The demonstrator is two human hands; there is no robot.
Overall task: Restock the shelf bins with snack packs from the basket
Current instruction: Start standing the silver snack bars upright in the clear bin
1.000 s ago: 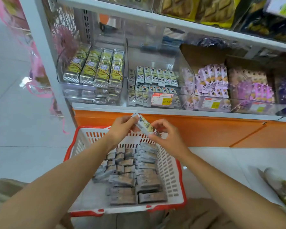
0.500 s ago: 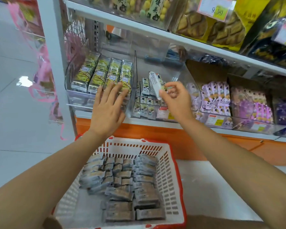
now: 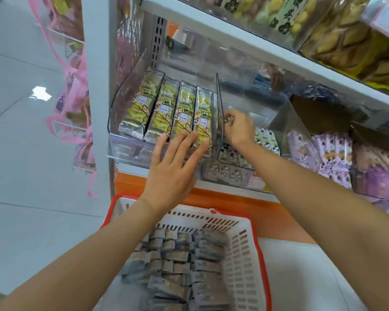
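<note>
A white basket with a red rim [image 3: 245,250] stands below the shelf, filled with several grey snack packs [image 3: 184,268]. My right hand [image 3: 239,131] reaches into the middle clear bin [image 3: 285,113] with its fingers curled round a small snack pack [image 3: 229,119], mostly hidden by the hand. Rows of the same small white packs [image 3: 266,139] lie in that bin. My left hand [image 3: 174,167] rests with straight fingers against the front of the left clear bin [image 3: 121,108].
The left bin holds several long yellow-green packs [image 3: 164,108]. Purple packs [image 3: 332,151] fill the bins to the right. An upper shelf [image 3: 267,50] with bagged biscuits hangs overhead. An orange base panel [image 3: 267,212] runs under the bins; tiled floor lies to the left.
My right hand carried the pack from above the basket up and into the middle bin. My left hand let go of it and moved onto the left bin's front.
</note>
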